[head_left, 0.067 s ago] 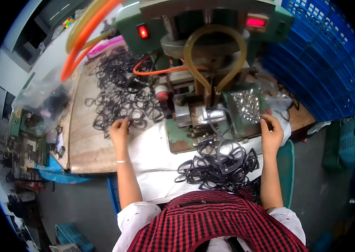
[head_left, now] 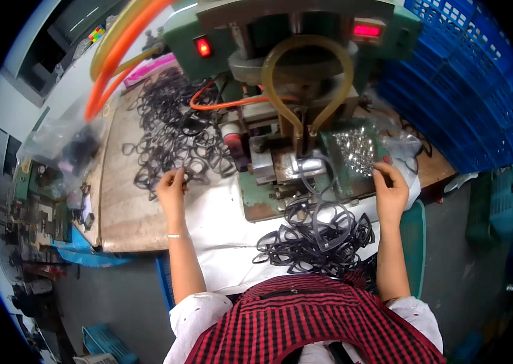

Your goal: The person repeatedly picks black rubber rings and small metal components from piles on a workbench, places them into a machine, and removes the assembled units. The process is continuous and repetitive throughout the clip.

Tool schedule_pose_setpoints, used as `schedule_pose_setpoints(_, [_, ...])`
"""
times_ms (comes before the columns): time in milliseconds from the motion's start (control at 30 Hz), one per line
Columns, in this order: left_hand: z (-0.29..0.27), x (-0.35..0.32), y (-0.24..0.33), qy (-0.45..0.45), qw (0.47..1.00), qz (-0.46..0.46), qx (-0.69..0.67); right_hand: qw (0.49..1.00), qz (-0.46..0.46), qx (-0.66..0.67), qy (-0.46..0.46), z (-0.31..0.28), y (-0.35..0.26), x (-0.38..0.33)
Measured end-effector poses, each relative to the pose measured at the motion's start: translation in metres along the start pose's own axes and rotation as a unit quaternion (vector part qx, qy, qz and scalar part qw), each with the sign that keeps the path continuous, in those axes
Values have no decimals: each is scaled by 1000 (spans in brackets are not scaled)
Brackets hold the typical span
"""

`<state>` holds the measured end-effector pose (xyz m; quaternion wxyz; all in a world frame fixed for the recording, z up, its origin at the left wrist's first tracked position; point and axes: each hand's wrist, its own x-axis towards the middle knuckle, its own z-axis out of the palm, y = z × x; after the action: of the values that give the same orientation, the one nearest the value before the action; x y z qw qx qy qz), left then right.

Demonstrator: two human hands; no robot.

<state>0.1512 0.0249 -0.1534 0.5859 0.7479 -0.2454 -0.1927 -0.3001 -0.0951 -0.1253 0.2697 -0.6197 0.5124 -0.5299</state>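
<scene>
My left hand (head_left: 171, 187) is closed at the near edge of a spread of dark glasses frames (head_left: 174, 130), its fingertips drawn together beside the nearest ones. Whether a frame is in those fingers is hidden. At the right, my right hand (head_left: 392, 189) has its thumb and forefinger curled in a pinch by a heap of small shiny metal parts (head_left: 355, 148); anything between the tips is too small to name. Between the hands stands a green press machine (head_left: 259, 203) with a metal fixture (head_left: 302, 167). One frame (head_left: 332, 233) lies on a second pile, near my apron.
A looped yellowish hose (head_left: 270, 60) hangs before the machine, and an orange hose (head_left: 101, 88) arches at the left. Stacked blue crates (head_left: 469, 91) rise at the right. White sheeting (head_left: 211, 212) covers the table's near edge. A clear plastic bag (head_left: 65, 136) sits at the left.
The view has shifted very slightly. My right fingertips have moved a little up and left beside the metal parts; my left hand stays by the frames. The piles look unchanged.
</scene>
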Motion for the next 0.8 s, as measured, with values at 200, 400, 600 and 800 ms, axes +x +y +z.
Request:
schedule_pose_setpoints(200, [36,-16,14,-89,972,139,-170,963,-20,174,-204,49,-100,32])
schedule_pose_setpoints(400, [54,-74,58,-78,938,177,-288,954,25,233,-188,76,-103,28])
schedule_pose_setpoints(600, [70,-105,182,-146,858,396,-291,920,73,321,-215,80,-115,17])
schedule_pose_setpoints(800, [70,-123,172,-125,856,435,-249,930,3,287,-231,56,-122,1])
